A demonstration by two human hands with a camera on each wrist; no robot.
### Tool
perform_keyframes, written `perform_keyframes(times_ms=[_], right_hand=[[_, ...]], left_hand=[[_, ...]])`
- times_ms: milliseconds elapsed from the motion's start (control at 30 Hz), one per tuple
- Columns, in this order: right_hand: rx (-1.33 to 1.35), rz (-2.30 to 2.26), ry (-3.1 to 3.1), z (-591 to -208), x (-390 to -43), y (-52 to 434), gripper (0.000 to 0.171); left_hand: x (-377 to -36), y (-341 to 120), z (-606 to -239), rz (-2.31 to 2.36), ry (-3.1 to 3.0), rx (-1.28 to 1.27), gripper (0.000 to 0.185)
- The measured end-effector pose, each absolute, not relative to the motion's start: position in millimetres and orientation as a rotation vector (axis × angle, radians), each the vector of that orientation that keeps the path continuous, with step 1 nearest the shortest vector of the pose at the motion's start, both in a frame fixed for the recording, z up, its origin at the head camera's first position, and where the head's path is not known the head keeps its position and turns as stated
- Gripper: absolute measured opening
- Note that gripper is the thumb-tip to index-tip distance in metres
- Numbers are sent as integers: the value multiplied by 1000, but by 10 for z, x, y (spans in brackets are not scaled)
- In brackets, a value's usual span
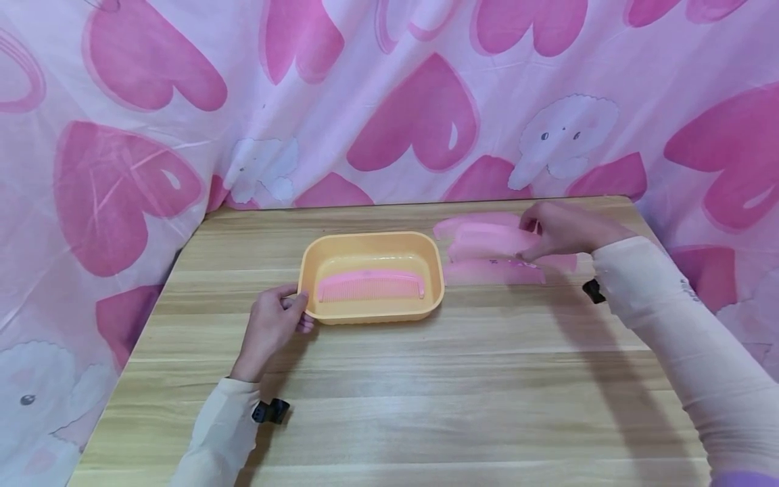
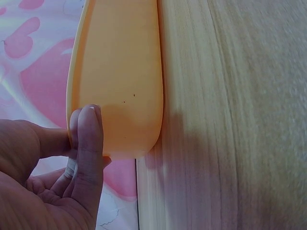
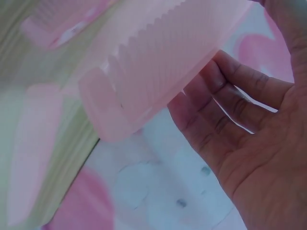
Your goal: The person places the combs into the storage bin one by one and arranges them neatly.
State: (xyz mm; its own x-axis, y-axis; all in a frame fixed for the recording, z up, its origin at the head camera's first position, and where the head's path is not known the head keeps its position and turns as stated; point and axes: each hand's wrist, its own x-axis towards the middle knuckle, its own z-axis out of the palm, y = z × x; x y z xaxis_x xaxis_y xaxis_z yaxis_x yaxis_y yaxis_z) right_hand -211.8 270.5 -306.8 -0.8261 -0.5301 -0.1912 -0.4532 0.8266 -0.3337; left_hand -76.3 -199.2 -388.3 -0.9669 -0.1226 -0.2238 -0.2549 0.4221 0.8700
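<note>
Left hand [image 1: 272, 323] pinches the rim of the orange tray [image 1: 315, 260] to keep it from sliding on the worktop [image 1: 426, 379]; one pink comb [image 1: 370, 285] lies inside. Right hand [image 1: 562, 228] grips another comb [image 1: 493, 241], lifted off the spare combs [image 1: 493, 272] beside the tray.

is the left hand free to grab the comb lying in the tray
Probably not right away: the left hand grips the tray by its rim. The comb lies uncovered just beside it, so letting go would leave a clear path.
</note>
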Motion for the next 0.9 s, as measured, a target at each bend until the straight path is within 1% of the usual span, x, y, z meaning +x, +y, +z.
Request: perform_keyframes(times_ms=[100,333,600,833,900], right_hand=[[-773,-413,2711,-3050,-2153,2536,51],[-823,-379,2689,-2989,-2183,2111,49],[-942,-359,2640,-2947,-2198,1665,62],[-1016,-336,2594,-2957,-2194,1306,50],[-1036,-327,2585,-2956,-2181,1202,50]], left_hand=[[-766,-1993,-3887,1583,2542,-341,37],[-762,-1994,-3895,1577,2552,-339,37],[-759,-1993,-3892,1582,2558,-339,37],[-757,-1989,-3893,1609,2553,-319,36],[-755,-1989,-3893,1609,2551,-320,36]])
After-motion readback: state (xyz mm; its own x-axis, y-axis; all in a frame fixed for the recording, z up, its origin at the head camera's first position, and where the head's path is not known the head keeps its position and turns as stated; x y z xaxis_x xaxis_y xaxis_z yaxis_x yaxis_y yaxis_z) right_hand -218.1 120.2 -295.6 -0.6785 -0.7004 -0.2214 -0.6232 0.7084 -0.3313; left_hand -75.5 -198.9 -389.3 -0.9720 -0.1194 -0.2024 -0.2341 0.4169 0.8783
